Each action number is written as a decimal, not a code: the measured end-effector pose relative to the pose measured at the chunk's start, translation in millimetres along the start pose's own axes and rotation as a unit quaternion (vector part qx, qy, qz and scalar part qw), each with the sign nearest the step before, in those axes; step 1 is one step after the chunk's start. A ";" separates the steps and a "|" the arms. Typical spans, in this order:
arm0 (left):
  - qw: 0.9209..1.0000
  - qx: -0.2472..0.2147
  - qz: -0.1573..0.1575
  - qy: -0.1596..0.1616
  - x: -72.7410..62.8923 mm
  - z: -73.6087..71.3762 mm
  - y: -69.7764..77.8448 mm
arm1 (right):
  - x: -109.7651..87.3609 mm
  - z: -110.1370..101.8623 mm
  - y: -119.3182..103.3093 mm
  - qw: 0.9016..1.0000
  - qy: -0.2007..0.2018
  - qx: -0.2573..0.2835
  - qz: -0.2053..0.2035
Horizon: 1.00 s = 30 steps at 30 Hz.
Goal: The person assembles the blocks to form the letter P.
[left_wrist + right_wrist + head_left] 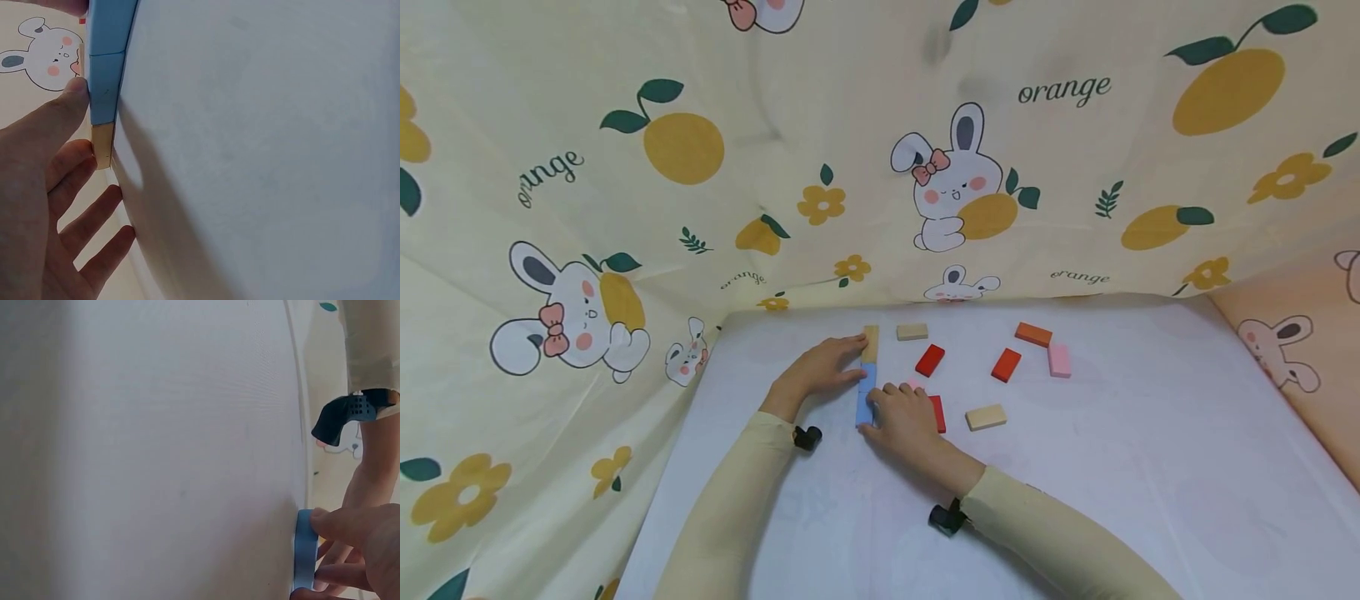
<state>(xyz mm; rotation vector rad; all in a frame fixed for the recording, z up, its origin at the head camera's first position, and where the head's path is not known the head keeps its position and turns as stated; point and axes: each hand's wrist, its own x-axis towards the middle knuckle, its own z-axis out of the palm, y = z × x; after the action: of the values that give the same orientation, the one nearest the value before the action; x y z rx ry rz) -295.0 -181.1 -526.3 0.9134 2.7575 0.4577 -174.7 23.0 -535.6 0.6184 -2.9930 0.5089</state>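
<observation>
A straight row of flat blocks runs away from me on the white table: a wood-coloured block (870,343) at the far end, then a blue block (868,377), then a nearer blue block (865,410). On the row's left side, my left hand (820,368) touches it with thumb and fingertips, the fingers spread in the left wrist view. My right hand (910,419) pinches the nearer blue block, its thumb at the near end. Beside that hand, a red block (938,414) and a pink block (915,384) are partly hidden.
Right of the row lie a beige block (912,332), two red blocks (930,360), an orange block (1033,334), a pink block (1059,361) and another beige block (986,417). A patterned cloth (850,167) hangs behind the table (1112,483) and on its sides.
</observation>
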 end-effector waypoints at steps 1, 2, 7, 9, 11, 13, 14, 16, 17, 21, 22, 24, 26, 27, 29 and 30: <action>1.000 0.001 0.000 0.000 0.0 0.4 -0.5 | -0.1 -0.3 0.0 1.000 -0.003 -0.001 0.001; 1.000 0.002 0.001 0.000 0.2 0.8 -1.1 | -0.4 -0.4 0.1 1.000 -0.004 0.000 0.001; 1.000 0.006 0.004 -0.002 1.7 2.9 -3.9 | -6.4 -6.2 5.3 1.000 -0.015 0.013 -0.008; 1.000 0.007 0.004 -0.001 2.3 2.9 -4.5 | -10.4 -11.8 9.7 0.999 -0.012 0.028 -0.014; 1.000 0.009 0.004 -0.001 2.6 2.5 -4.9 | -14.5 -17.8 15.6 0.999 -0.010 0.038 -0.021; 1.000 0.012 0.005 -0.001 2.7 2.1 -5.1 | -18.9 -24.4 22.0 0.998 -0.004 0.051 -0.028; 1.000 0.013 0.005 -0.002 2.7 1.9 -5.2 | -21.1 -27.7 25.3 0.998 -0.001 0.055 -0.033; 1.000 0.017 0.004 -0.005 2.8 1.5 -4.7 | -25.3 -33.1 32.8 0.997 0.003 0.057 -0.046; 1.000 0.019 0.003 -0.007 3.0 1.2 -4.3 | -27.8 -35.9 36.6 0.997 0.005 0.061 -0.051; 0.999 0.033 -0.003 -0.017 3.5 1.1 -3.3 | -36.3 -42.5 53.3 0.996 0.010 0.063 -0.068; 0.999 0.036 -0.003 -0.018 3.8 1.0 -3.2 | -38.1 -43.3 57.5 0.996 0.008 0.063 -0.068; 0.999 0.046 0.000 -0.019 4.3 1.2 -3.6 | -41.0 -44.4 65.3 0.996 0.007 0.058 -0.066; 0.998 0.060 0.012 -0.015 5.1 1.6 -4.4 | -42.6 -45.0 72.3 0.997 0.003 0.046 -0.062; 0.998 0.064 0.018 -0.013 5.7 1.6 -4.7 | -43.1 -45.3 75.4 0.997 0.001 0.041 -0.061; 0.997 0.074 0.031 -0.010 6.8 1.4 -5.3 | -43.7 -46.3 80.4 0.998 -0.002 0.032 -0.058; 0.996 0.078 0.036 -0.009 7.2 1.4 -5.6 | -44.1 -46.5 82.7 0.998 -0.004 0.025 -0.057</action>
<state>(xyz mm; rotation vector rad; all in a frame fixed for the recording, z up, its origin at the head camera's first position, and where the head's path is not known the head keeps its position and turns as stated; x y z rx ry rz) -303.4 -180.7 -530.2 1.0488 2.7833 0.2472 -167.7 126.4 -521.9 0.7914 -2.9385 0.5765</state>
